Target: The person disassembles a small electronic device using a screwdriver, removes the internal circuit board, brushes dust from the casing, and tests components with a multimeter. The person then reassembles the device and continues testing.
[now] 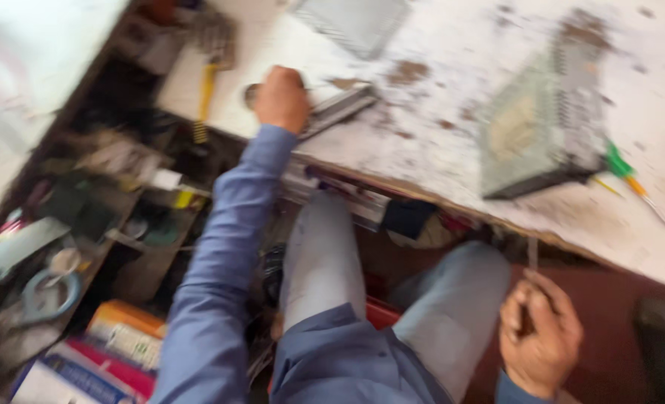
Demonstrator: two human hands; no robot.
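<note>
My left hand [281, 97] reaches out over the near edge of a worn white workbench [437, 142] and rests on it beside a long grey metal piece [338, 109]; the blur hides whether it grips anything. My right hand [539, 334] is low by my right knee, fingers closed around a thin screwdriver [532, 258] whose shaft points up. A grey metal electronics chassis [543, 127] lies on the bench to the right, away from both hands.
A green and orange screwdriver [631, 179] lies right of the chassis. A yellow-handled tool [205, 97] sits at the bench's left edge. A perforated metal cover [355, 22] lies at the far side. Cluttered shelves [123, 202] and colourful boxes [115, 352] fill the left.
</note>
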